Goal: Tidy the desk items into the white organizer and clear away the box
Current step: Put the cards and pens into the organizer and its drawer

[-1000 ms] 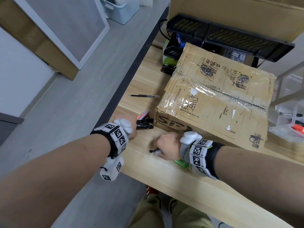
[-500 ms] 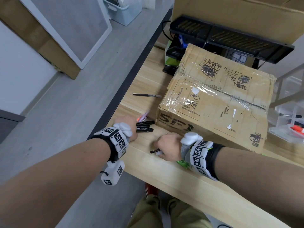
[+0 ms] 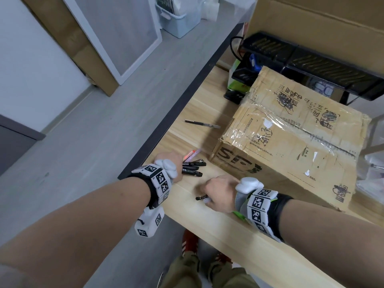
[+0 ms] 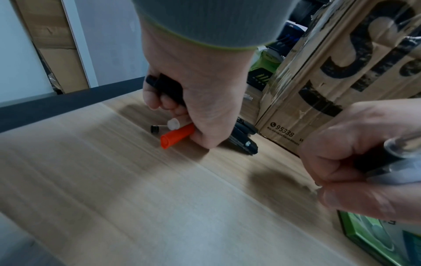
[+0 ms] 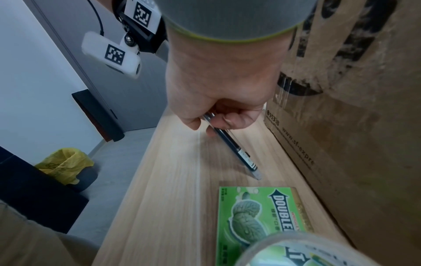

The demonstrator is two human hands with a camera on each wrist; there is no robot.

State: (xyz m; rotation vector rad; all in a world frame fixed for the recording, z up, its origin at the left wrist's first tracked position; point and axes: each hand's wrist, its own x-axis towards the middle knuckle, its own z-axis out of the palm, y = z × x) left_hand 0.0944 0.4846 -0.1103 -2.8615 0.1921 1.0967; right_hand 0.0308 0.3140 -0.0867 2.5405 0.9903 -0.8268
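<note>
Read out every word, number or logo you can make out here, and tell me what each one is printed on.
"SF": cardboard box, front face.
"95338": box's lower corner.
"www.sf-expre", cut off: box's bottom edge.
"DOUBLE", cut off: green gum pack.
Chinese print on box top, labels on black markers: too blurred to read.

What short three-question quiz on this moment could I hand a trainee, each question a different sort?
1. True or false: the left hand holds several pens and markers at once.
2. Multiple choice: the right hand has its grip on A) the green gum box, B) a clear-barrelled pen, C) the cardboard box.
3. Fill in: one black pen lies alone on the wooden desk, to the ____ of the cardboard box in the head view.

Key: 1 true: an orange marker and black ones stick out of the fist. 2 B. 3 left.
</note>
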